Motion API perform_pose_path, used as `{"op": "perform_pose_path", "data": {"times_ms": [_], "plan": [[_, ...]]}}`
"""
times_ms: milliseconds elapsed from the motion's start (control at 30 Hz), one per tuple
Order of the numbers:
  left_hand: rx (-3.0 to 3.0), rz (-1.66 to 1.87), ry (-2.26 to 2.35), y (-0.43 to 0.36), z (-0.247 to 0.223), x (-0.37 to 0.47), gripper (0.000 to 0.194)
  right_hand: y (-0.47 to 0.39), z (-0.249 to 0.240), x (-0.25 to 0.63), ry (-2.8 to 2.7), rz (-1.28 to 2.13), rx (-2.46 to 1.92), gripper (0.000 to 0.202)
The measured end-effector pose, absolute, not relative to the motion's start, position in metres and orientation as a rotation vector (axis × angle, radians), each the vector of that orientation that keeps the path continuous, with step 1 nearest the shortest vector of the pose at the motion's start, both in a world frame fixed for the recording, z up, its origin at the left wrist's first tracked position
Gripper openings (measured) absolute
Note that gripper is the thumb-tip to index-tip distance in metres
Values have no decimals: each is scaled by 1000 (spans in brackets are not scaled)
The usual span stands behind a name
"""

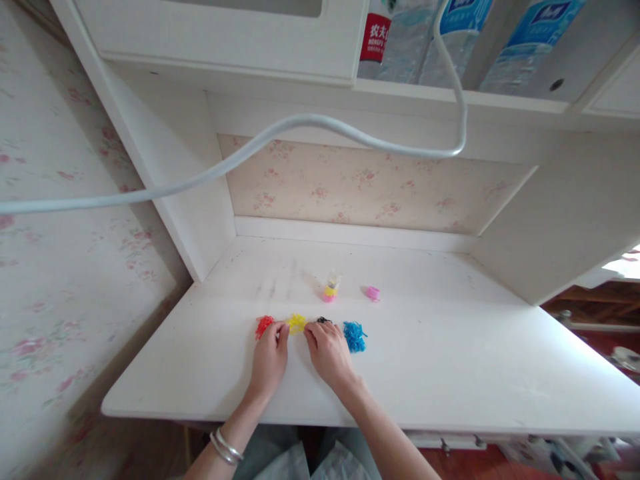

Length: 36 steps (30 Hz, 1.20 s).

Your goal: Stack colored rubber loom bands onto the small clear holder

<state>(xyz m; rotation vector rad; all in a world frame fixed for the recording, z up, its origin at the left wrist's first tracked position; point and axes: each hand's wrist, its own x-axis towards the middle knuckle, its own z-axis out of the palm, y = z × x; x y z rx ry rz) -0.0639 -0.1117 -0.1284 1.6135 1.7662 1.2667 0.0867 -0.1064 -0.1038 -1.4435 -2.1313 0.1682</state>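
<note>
My left hand [269,350] is closed in a pinch between the small red pile [263,325] and the yellow pile [297,324]. The piles look like little rubber bands. My right hand [330,352] bends its fingers together at the yellow pile's right edge and partly covers a black pile [324,320]. Whatever either hand pinches is too small to make out. To the right of my right hand lies a blue pile [355,337]. Behind the piles is a small clear container [333,287] with yellow and pink in its lower part. A little pink bunch [373,293] lies right of it.
All this lies on a white desk [450,360] with side panels and a low back ledge. A thick white cable [310,121] crosses the view above. Plastic bottles [450,40] stand on the upper shelf. Flowered wallpaper [40,320] covers the left wall.
</note>
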Motion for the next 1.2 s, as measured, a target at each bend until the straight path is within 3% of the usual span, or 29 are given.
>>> {"op": "perform_pose_path", "data": {"times_ms": [667, 967, 1200], "plan": [[1620, 1233, 1755, -114, -130, -65, 25, -122, -104, 108, -1837, 364, -1297, 22], [1696, 1267, 1754, -119, -127, -64, 25, -143, -137, 187, -1298, 533, -1640, 36], [1725, 1268, 1716, -95, -70, -34, 24, -134, -142, 199, -1006, 685, -1696, 46]]}}
